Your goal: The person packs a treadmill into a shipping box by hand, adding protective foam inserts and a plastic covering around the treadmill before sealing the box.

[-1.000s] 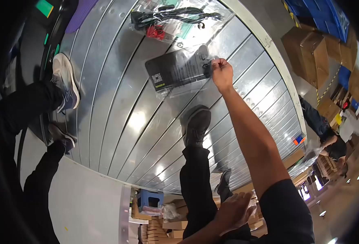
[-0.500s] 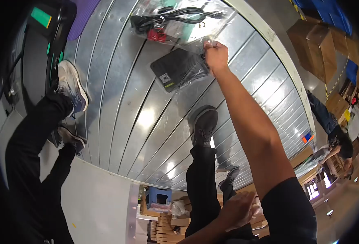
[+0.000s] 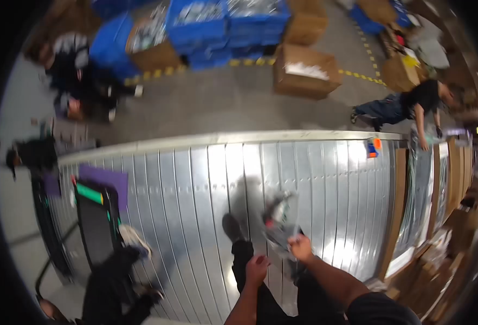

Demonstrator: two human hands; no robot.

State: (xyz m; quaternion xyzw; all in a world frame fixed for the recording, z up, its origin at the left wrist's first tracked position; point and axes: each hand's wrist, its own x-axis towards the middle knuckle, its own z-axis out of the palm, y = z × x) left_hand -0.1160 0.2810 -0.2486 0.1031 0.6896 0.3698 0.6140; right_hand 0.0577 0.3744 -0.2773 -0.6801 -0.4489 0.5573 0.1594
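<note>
A clear plastic bag [image 3: 278,222] hangs over the slatted metal surface, blurred by motion. Inside it dark contents and a small red patch show; the bundled black cable can no longer be made out clearly. My right hand [image 3: 301,247] is closed around the lower edge of the bag, on its right side. To the left and slightly lower, my left hand [image 3: 257,270] is curled closed, apart from the bag, with nothing visible in it. My legs and one dark shoe [image 3: 231,227] show below and beside the bag.
A black and green treadmill-like frame [image 3: 95,222] and a purple mat [image 3: 114,184] lie at left, beside another person's legs. A pale rail [image 3: 212,139] borders the metal surface [image 3: 168,206]. Beyond are cardboard boxes [image 3: 307,73], blue bins [image 3: 198,32] and other people.
The view has swung up toward the floor beyond the rail. My right hand has lifted the bag and drawn it nearer my body. My left hand is now closer to it.
</note>
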